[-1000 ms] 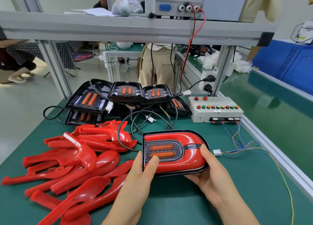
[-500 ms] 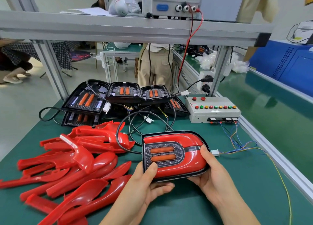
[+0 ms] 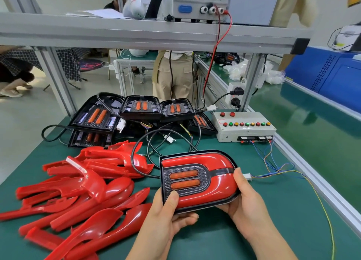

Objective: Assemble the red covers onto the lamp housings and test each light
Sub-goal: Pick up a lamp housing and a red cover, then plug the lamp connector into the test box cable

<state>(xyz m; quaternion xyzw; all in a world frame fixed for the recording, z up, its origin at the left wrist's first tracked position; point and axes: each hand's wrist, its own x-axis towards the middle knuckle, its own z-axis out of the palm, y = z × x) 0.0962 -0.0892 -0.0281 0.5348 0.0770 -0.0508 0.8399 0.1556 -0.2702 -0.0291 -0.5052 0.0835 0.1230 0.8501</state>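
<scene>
Head cam: L hand point(image 3: 168, 217) & R hand point(image 3: 245, 203) grip lamp point(image 3: 218, 183); PSU point(image 3: 195, 4) reads COARSE, OFF

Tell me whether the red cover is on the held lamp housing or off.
On: the red cover sits on the lamp housing, framing its dark centre; the left hand and right hand grip it. Fully clipped: cannot tell.

covers point(image 3: 82, 191) red | housings point(image 3: 140, 108) black, orange lenses | mat point(image 3: 234, 240) green | box point(image 3: 244, 128) grey, red/green/yellow buttons | cabinet point(image 3: 332, 77) blue
</scene>
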